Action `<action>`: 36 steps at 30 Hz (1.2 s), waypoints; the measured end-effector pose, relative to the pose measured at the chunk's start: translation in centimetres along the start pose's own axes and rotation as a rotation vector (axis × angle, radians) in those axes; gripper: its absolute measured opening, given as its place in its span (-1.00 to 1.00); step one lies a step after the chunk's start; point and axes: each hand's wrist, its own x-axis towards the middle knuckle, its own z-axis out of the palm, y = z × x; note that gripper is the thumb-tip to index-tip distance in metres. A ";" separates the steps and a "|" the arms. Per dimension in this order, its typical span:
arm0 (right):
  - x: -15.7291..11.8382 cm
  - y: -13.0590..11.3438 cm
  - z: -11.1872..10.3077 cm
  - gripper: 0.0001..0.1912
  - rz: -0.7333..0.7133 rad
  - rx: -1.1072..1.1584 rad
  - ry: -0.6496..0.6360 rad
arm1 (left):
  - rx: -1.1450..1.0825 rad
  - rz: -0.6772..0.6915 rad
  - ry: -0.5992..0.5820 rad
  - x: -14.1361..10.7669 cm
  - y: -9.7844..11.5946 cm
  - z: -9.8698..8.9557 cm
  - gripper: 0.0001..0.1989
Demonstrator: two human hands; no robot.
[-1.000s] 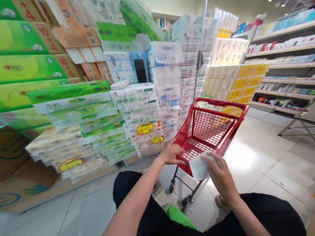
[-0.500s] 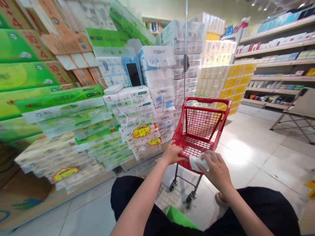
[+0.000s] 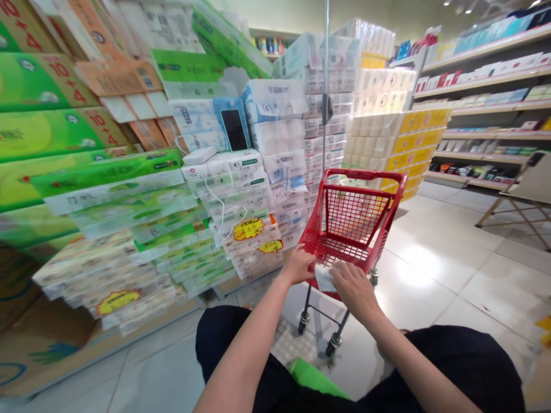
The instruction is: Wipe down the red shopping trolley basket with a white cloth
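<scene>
A small red shopping cart (image 3: 356, 211) with a mesh basket and dark legs on casters stands in front of my knees. My left hand (image 3: 298, 265) is closed on the near left edge of the basket. In my right hand (image 3: 352, 287) is a white tissue (image 3: 323, 279), pressed against the near rim, just to the right of my left hand. The fingers of that hand lie over the tissue and partly cover it. Part of the near rim is hidden behind both hands.
Stacked tissue packs (image 3: 284, 155) line the left side. A phone (image 3: 235, 130) leans there beside a white box with a cable (image 3: 200, 155). A metal pole (image 3: 325, 69) rises behind the cart. Shelves (image 3: 486, 109) and a folding chair (image 3: 523, 189) stand right; something green (image 3: 316, 378) lies below.
My right hand has moved left along the cart's near rim with the tissue, closer to my left hand. My left hand stays on the basket edge.
</scene>
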 end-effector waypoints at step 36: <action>6.6 6.0 2.3 -0.71 0.025 0.022 0.045 | -0.057 -0.121 -0.382 -0.1 0.6 -4.0 -0.39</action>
